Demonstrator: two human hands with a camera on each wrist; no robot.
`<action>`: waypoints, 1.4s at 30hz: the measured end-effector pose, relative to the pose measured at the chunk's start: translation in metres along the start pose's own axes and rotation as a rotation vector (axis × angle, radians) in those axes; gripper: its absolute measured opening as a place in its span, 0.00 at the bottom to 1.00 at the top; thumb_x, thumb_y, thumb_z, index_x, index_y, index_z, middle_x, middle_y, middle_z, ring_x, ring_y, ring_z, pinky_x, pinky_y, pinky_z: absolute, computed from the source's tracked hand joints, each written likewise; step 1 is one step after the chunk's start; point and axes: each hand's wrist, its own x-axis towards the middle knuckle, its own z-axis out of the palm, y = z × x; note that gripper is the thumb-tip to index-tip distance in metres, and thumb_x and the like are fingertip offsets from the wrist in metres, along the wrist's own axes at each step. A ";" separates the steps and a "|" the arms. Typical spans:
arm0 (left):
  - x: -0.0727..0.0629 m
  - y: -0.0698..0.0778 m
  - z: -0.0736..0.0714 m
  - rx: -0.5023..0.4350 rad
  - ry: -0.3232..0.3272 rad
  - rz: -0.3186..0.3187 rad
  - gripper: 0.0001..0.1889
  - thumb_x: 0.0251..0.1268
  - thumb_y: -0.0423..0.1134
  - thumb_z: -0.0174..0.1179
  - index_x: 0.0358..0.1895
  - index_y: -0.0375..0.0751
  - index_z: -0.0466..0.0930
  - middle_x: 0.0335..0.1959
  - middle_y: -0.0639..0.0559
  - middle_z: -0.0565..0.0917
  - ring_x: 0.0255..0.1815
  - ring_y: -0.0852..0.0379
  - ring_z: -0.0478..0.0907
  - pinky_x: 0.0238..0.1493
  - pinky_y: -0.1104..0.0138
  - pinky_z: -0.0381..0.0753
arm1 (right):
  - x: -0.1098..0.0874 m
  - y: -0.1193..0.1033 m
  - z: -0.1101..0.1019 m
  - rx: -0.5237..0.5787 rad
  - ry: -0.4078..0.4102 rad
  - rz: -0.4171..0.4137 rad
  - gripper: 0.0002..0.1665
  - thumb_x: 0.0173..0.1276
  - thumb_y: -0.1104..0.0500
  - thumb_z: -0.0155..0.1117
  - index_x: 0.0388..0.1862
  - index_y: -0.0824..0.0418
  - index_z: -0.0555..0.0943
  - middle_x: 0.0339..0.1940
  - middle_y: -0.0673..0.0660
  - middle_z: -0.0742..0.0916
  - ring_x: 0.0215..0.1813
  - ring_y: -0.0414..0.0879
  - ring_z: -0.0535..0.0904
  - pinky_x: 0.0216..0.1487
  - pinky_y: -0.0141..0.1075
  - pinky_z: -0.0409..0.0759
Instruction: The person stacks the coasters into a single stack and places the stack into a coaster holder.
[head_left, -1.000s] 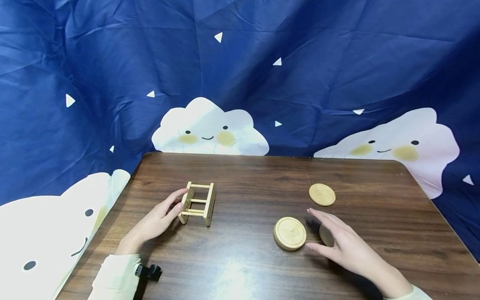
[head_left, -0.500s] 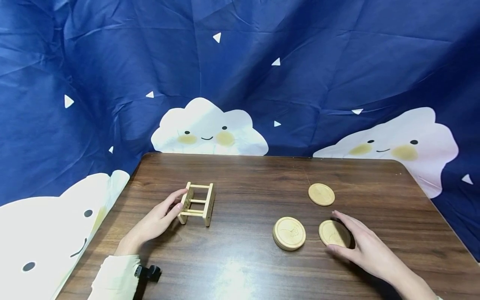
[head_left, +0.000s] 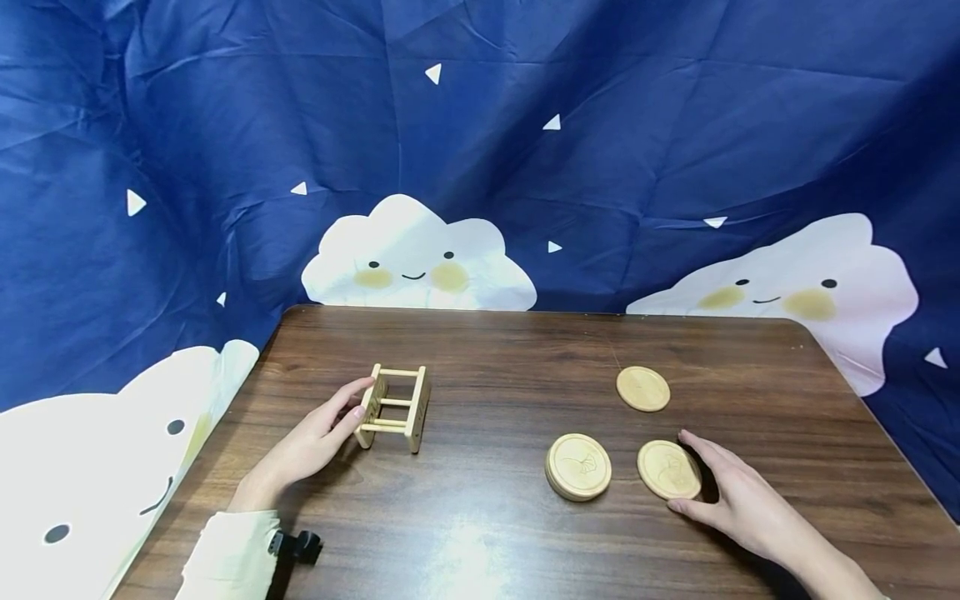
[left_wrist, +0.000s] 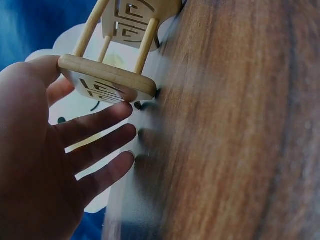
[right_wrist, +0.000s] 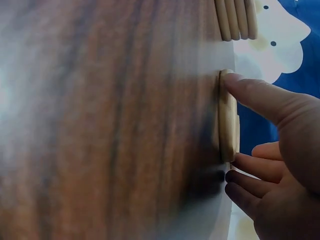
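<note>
A small wooden coaster rack (head_left: 420, 412), with two fretwork side panels joined by rods, stands on the table's left. My left hand (head_left: 311, 446) holds its near side panel between thumb and forefinger; the other fingers (left_wrist: 107, 140) are spread below in the left wrist view. On the right, a round wooden coaster (head_left: 663, 468) with an engraved design lies flat. Thumb and fingers of my right hand (head_left: 750, 508) span that coaster and touch opposite edges in the right wrist view. Just left of it sits a stack of coasters (head_left: 580, 465).
Behind these, a single coaster (head_left: 643, 388) lies flat on the dark wood-grain table (head_left: 510, 358). A blue curtain (head_left: 480, 150) with white clouds hangs past the far edge. A small black device (head_left: 300, 546) is at my left wrist.
My right hand has moved right, from beside the stack to around the engraved coaster, which is now more fully in sight. The left hand and rack have not moved.
</note>
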 end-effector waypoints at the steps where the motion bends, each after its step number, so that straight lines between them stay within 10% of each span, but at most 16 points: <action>1: 0.000 0.000 0.000 0.001 0.000 0.000 0.26 0.92 0.46 0.47 0.85 0.55 0.61 0.65 0.45 0.85 0.66 0.47 0.82 0.66 0.46 0.80 | -0.001 0.000 0.001 -0.003 0.001 -0.002 0.58 0.43 0.55 0.93 0.71 0.74 0.75 0.63 0.74 0.85 0.62 0.71 0.82 0.66 0.07 0.39; 42: 0.001 0.000 0.000 -0.008 -0.006 -0.019 0.26 0.92 0.48 0.47 0.85 0.56 0.61 0.66 0.44 0.84 0.67 0.46 0.82 0.66 0.45 0.79 | 0.013 -0.026 -0.015 0.021 0.062 0.009 0.55 0.49 0.51 0.92 0.73 0.69 0.77 0.63 0.66 0.88 0.61 0.63 0.80 0.67 0.06 0.43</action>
